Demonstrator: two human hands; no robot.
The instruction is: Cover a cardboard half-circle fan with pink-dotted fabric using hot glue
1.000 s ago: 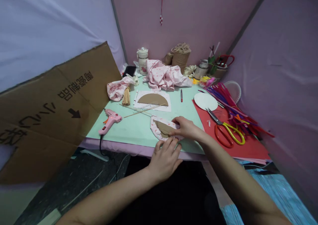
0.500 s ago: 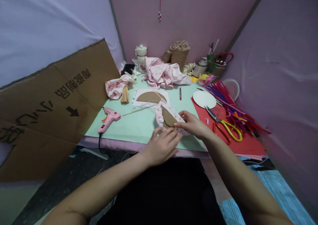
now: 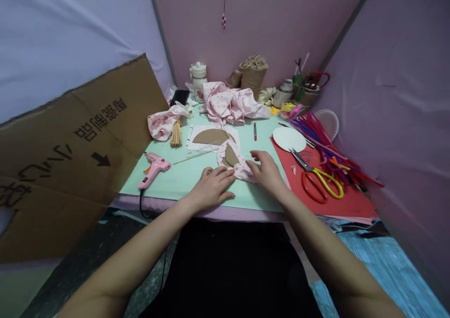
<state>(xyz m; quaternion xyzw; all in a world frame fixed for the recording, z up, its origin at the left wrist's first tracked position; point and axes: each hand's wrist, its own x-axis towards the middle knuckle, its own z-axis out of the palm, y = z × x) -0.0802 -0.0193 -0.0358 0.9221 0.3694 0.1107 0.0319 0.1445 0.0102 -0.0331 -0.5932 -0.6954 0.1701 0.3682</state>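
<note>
A cardboard piece (image 3: pixel 230 158) edged with pink dotted fabric (image 3: pixel 242 172) lies on the pale green tabletop in front of me. My left hand (image 3: pixel 215 187) rests at its near left edge, fingers stretched out and touching the fabric. On the other side, my right hand (image 3: pixel 265 170) is at the fabric's right end with thumb and fingers apart. Just behind lies a half-round cardboard piece (image 3: pixel 209 136) on a flat sheet of the dotted fabric. A thin wooden stick (image 3: pixel 195 156) lies to the left of the fabric-edged piece.
A pink glue gun (image 3: pixel 154 168) lies at left by a large cardboard sheet (image 3: pixel 80 159). At right, scissors (image 3: pixel 312 170), a white disc (image 3: pixel 289 139) and pipe cleaners (image 3: pixel 326 140) lie on or beside red sheets. Crumpled fabric (image 3: pixel 230 102), a bottle (image 3: pixel 198 81) and twine (image 3: pixel 253 77) stand behind.
The fabric-edged cardboard piece has been lowered flat onto the table. My right hand has let go of it and opened; my left hand has moved left along its near edge.
</note>
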